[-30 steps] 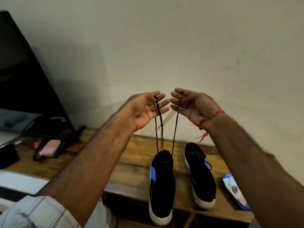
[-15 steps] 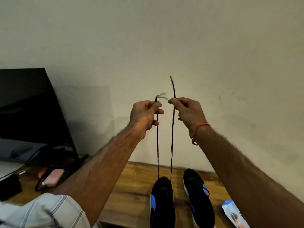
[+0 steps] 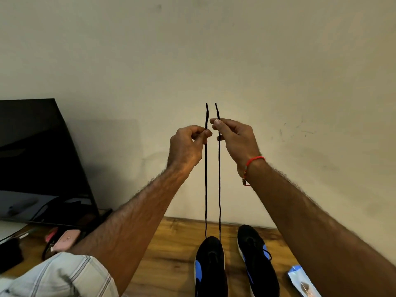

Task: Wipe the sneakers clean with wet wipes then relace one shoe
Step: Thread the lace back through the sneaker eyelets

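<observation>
Two black sneakers with blue side patches stand on the wooden table (image 3: 171,254): the left sneaker (image 3: 211,269) and the right sneaker (image 3: 257,262). A black shoelace (image 3: 206,189) rises taut in two strands from the left sneaker's toe end. My left hand (image 3: 188,144) pinches the left strand near its tip. My right hand (image 3: 233,136) pinches the right strand, and both tips stick up side by side above my fingers. The right sneaker keeps its own lace. A blue wet-wipe pack (image 3: 302,281) lies at the lower right, partly hidden by my right arm.
A dark monitor (image 3: 36,151) leans at the left against the wall. Below it lie a pink case (image 3: 66,241), cables and a black object (image 3: 9,256). The plain wall (image 3: 214,50) stands right behind the table.
Both hands have risen and gone from open palms under the lace to pinching its two strands. The strands are now pulled straight with their tips level, and my view has tilted upward.
</observation>
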`<move>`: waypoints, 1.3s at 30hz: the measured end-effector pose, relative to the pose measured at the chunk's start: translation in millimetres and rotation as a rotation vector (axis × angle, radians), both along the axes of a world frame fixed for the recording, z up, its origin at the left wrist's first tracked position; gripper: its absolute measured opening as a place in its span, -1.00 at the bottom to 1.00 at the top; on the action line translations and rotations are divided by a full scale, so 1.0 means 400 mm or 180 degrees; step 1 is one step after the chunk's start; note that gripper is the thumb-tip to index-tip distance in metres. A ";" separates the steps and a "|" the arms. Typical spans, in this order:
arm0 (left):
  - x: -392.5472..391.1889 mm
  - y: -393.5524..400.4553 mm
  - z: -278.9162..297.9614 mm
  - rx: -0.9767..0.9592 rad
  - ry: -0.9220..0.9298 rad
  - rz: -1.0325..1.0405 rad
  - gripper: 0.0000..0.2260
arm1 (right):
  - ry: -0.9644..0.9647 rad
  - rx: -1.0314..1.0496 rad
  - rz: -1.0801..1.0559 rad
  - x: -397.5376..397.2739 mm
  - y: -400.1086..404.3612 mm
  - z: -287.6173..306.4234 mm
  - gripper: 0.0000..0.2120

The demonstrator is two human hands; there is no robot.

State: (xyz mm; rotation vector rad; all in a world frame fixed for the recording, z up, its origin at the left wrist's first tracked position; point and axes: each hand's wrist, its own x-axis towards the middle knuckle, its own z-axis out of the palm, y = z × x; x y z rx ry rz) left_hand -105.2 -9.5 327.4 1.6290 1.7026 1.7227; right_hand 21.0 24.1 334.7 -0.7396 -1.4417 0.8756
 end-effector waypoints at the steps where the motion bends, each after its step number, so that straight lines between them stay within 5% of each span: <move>1: -0.002 0.003 -0.001 -0.0001 0.0075 0.0004 -0.86 | -0.0025 0.0027 0.0004 -0.002 0.001 -0.001 -0.82; 14: -0.028 0.014 -0.031 -0.0208 0.0534 0.0132 -0.84 | -0.0253 0.0191 -0.0053 0.010 0.037 -0.041 -0.80; 21: -0.184 -0.007 -0.237 -0.0755 0.1691 0.0849 -0.82 | -0.1520 0.0111 -0.0139 0.070 0.076 -0.240 -0.78; 24: -0.223 -0.013 -0.377 -0.1233 0.2100 0.0970 -0.82 | -0.2262 -0.0145 0.0071 0.088 0.069 -0.355 -0.79; 27: -0.228 -0.029 -0.525 -0.2356 0.2666 0.0931 -0.84 | -0.2753 -0.0510 0.0279 0.096 0.065 -0.483 -0.81; 29: -0.213 -0.041 -0.602 -0.3014 0.2855 0.0719 -0.65 | -0.2920 -0.0642 0.0338 0.106 0.058 -0.545 -0.82; 31: -0.185 -0.046 -0.675 -0.3193 0.2621 0.0463 -0.48 | -0.3026 -0.0781 0.0419 0.105 0.064 -0.617 -0.81; 36: -0.082 -0.039 -0.751 -0.3267 0.1239 -0.0049 -0.53 | -0.3004 -0.0923 0.0503 0.110 0.079 -0.755 -0.83; 39: -0.041 -0.023 -0.767 -0.3522 0.1169 -0.0405 -0.50 | -0.2776 -0.0944 0.0526 0.110 0.080 -0.816 -0.84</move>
